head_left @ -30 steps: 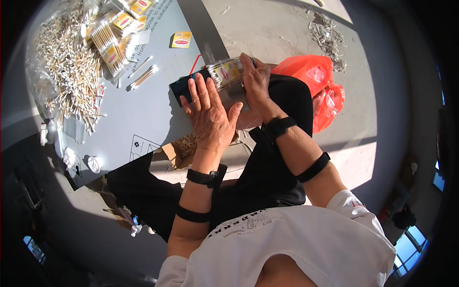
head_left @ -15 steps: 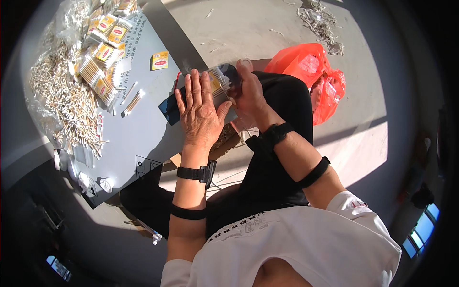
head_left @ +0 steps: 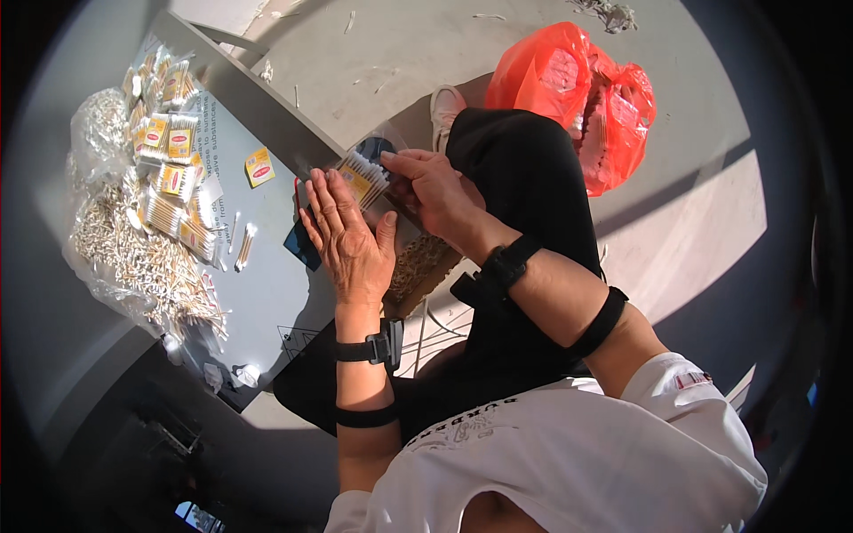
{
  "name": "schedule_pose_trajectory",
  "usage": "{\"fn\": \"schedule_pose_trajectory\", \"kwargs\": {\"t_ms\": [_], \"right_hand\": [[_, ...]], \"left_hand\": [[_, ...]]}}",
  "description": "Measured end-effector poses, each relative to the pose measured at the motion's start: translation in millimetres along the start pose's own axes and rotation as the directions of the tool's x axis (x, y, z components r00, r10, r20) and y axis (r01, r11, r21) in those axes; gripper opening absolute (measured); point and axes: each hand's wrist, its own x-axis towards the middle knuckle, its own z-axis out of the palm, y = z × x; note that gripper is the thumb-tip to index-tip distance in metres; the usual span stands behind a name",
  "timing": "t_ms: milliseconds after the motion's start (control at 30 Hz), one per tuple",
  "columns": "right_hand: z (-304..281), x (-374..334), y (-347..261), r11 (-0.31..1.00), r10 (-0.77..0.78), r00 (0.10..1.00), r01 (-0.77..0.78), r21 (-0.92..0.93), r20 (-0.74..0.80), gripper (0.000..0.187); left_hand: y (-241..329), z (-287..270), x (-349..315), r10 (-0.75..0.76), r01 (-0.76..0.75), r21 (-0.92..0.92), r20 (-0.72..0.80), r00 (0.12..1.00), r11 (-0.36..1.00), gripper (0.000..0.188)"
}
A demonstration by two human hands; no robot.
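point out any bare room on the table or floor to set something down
Grey table: a bare patch between the loose swabs, yellow card and left hand. Floor: bare below the red bag, right of the trousered leg. Crowded: the table's left side, with the swab pile and labelled packs.

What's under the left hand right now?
A dark flat thing shows beside the left hand; part of a cotton swab pack shows beyond it. The hand covers whatever lies directly beneath.

Sunlight: bright, hard. Flat grey tabletop [head_left: 264, 213]: shadow darkens near edge. Translucent red plastic bag [head_left: 539, 84]: glare. Fisheye rim: black.
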Motion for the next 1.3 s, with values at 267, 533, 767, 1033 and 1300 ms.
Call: {"fn": "schedule_pose_trajectory", "kwargs": {"t_ms": [267,533,767,1033,1300], "right_hand": [[0,1,-3,0.994,0.093,0.995,-0.095,0.048,0.033,0.013],[-2,7,-2,0.976,0.183,0.983,-0.185,0.116,0.031,0.012],[-8,19,-1,0.981,0.191,0.975,-0.195,0.022,0.116,0.011],[-4,17,5,0.994,0.107,0.991,-0.108,0.010,0.080,0.009],[-10,12,2,0.987,0.132,0.988,-0.138,0.081,0.076,0.014]], "left_hand": [[0,-2,2,0.016,-0.016,-0.008,0.029,0.999,1.000,0.088],[-1,-2,2,0.016,-0.015,-0.025,0.051,0.999,1.000,0.090],[-2,-1,3,0.032,-0.032,-0.004,0.038,0.999,0.999,0.090],[-3,-1,3,0.049,-0.049,0.006,0.024,0.999,0.999,0.090],[-3,-1,4,0.042,-0.042,-0.018,0.014,0.999,0.999,0.088]]}}
